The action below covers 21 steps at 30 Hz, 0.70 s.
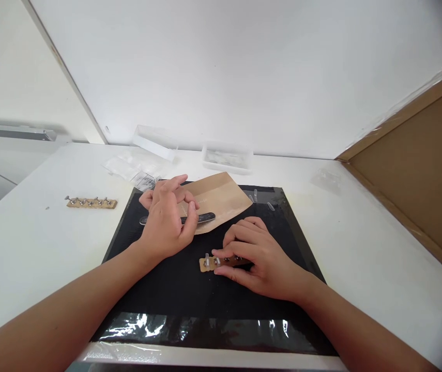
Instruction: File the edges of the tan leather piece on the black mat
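Strip of tan board set with small metal posts (202, 265) lies at the centre of the frame on a black rectangular mat (166, 297), small clear plastic pieces (207, 261) at its left end. The right hand (265, 258) curls over it, partly closed, thumb and index finger at opposite long edges, gripping it. Left of centre, the left hand (168, 222) is raised, half-curled, its thumb close to a bent fingertip; whether anything tiny sits between them I cannot tell. Beneath it, a slim black round-ended bar (206, 218) lies partly across a brown paper sheet (226, 196).
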{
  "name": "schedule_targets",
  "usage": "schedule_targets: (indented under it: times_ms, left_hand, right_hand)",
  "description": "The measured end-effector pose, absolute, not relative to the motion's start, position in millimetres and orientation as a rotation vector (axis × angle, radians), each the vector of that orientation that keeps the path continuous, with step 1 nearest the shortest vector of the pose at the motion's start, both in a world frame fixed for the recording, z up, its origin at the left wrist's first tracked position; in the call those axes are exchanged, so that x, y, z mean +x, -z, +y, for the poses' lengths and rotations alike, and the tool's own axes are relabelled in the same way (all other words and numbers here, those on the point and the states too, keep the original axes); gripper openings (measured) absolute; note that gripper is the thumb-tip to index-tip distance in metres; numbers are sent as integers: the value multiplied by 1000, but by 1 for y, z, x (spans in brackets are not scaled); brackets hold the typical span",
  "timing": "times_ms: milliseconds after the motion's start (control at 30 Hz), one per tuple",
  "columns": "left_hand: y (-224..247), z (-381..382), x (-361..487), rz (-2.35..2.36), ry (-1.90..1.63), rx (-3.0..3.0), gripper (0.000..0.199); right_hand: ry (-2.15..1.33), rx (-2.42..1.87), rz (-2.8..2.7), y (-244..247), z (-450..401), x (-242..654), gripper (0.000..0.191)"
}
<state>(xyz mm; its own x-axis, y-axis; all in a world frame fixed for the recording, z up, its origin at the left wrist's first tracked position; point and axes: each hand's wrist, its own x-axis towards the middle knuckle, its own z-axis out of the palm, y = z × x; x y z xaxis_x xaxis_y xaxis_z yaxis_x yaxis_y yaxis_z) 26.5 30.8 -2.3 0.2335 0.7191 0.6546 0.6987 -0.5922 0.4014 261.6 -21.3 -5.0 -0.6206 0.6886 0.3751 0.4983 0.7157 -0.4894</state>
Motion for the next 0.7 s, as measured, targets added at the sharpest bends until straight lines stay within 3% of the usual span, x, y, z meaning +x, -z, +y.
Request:
schedule_targets:
  times_ms: [333, 700]
  left_hand:
    - [2, 31, 26, 1402, -1309, 2449, 40]
    - [3, 30, 25, 1412, -1290, 2467, 53]
  right_hand:
    - [-409, -907, -2378, 5, -20, 262, 21]
    - [-402, -903, -2395, 5, -19, 262, 30]
